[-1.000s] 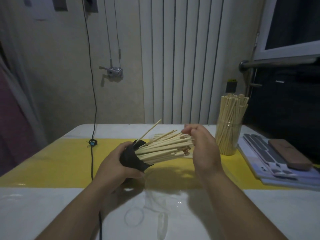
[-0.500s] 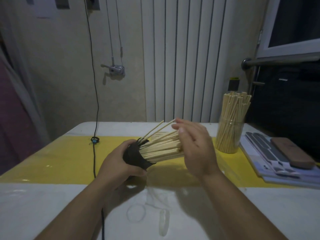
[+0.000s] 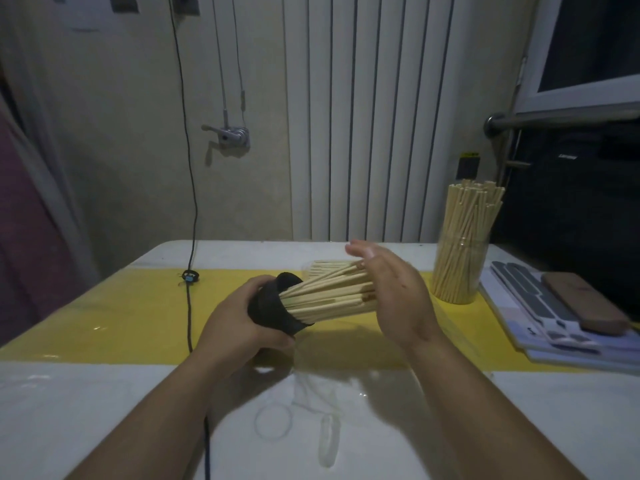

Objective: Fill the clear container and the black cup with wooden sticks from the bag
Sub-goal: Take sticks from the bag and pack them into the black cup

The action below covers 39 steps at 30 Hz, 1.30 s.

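My left hand (image 3: 239, 320) grips the black cup (image 3: 273, 306), tipped on its side over the yellow strip of the bench (image 3: 104, 306), fingers curled round its body. A bundle of wooden sticks (image 3: 329, 294) juts from its mouth toward the right. My right hand (image 3: 398, 292) is open, fingers straight, its palm against the sticks' free ends. The clear container (image 3: 457, 268) stands upright at the bench's far right, packed with sticks, just beside a stack of flat sheets (image 3: 554, 317)
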Each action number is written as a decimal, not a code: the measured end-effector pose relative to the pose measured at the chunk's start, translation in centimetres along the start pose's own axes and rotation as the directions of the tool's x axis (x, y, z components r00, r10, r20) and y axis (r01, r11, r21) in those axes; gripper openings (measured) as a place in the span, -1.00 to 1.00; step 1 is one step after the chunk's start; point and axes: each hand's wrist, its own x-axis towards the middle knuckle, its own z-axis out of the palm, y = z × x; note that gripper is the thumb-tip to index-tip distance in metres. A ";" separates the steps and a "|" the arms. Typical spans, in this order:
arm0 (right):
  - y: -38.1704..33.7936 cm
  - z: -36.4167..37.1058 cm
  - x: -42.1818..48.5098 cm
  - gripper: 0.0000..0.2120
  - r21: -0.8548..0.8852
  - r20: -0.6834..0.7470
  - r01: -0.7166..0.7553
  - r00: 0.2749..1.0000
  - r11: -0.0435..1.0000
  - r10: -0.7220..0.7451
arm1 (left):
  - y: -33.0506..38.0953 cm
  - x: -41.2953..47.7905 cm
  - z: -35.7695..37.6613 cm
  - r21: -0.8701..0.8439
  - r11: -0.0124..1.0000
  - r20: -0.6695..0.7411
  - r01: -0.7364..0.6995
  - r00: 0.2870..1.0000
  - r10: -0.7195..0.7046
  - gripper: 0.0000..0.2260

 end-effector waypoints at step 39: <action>6.0 0.5 -0.5 -0.33 -0.881 0.279 -0.061 0.733 0.469 0.620 | -0.1 -0.2 -0.4 -0.172 0.981 -0.097 0.089 0.990 -0.107 -0.37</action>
